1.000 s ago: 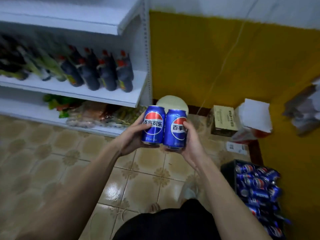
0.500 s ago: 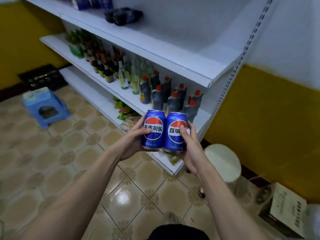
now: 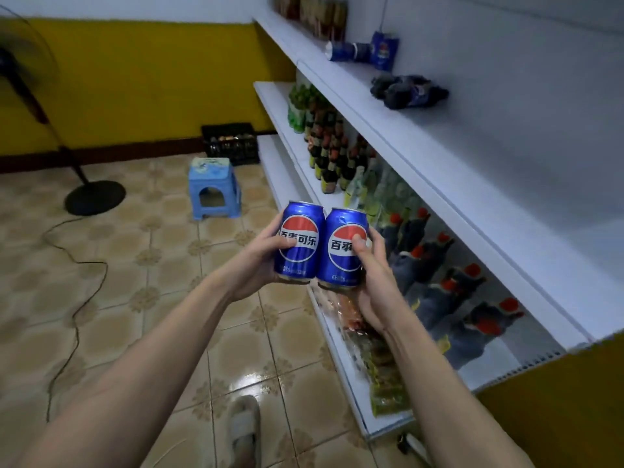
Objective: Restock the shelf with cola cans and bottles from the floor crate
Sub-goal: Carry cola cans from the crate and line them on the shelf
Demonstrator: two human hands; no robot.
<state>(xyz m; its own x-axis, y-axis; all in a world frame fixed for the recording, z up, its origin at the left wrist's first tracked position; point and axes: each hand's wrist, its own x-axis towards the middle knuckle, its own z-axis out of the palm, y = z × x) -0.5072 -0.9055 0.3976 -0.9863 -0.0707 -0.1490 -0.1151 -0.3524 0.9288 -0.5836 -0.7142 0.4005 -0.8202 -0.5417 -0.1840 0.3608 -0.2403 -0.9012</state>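
Two blue cola cans stand upright side by side in front of me. My left hand (image 3: 261, 261) grips the left can (image 3: 299, 244); my right hand (image 3: 374, 282) grips the right can (image 3: 341, 261). The cans touch each other. They hover beside the white shelf unit, level with its middle shelf. On the upper white shelf (image 3: 456, 170) at the right stand two blue cans (image 3: 383, 50) and lie dark cola bottles (image 3: 408, 91); one more can (image 3: 344, 50) lies on its side. The floor crate with cans is out of view.
The middle shelf holds rows of dark bottles with red caps (image 3: 435, 265) and green bottles (image 3: 300, 106). Packets (image 3: 381, 363) fill the bottom shelf. A blue plastic stool (image 3: 214, 187), a black crate (image 3: 231, 143) and a fan base (image 3: 94, 197) with its cable stand on the tiled floor.
My view has swung left along the shelf unit; the floor crate and the yellow corner have dropped out of sight. Both hands still hold the cans together, now nearer the upper shelf.
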